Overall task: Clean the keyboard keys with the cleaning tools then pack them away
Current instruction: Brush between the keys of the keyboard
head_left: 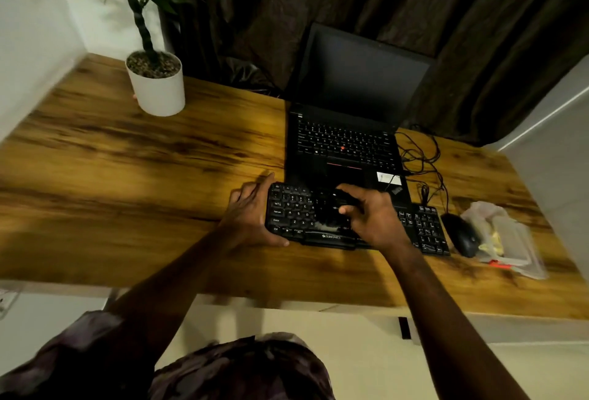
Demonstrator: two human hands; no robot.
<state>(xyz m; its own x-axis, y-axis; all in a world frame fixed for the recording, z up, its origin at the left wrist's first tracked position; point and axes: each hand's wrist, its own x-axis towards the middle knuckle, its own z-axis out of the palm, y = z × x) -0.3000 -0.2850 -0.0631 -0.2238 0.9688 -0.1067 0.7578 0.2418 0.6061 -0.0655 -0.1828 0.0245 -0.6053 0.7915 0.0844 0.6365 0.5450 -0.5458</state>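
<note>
**Still cleaning, nothing packed yet**

We are in the middle of the cleaning, by our reading. Our left hand (251, 208) lies flat and open against the left end of the keyboard (322, 221), thumb along its front edge, steadying it rather than gripping. Our right hand (371, 216) is curled over the middle keys around a small dark tool (342, 200); it looks like a brush, though blur keeps us from being sure. A pale smear (323, 225) sits on the bottom row near the space bar, perhaps dust or bristles.

The keyboard rests on the wooden desk (159, 157), its far edge tucked against the front of the open laptop (344, 144). How many keys are already clean we cannot tell.

Packing away looks not yet begun: a clear plastic pouch (506, 240), which we take to be the kit's pack, lies open-looking at the right, just beyond the mouse (462, 235).
</note>
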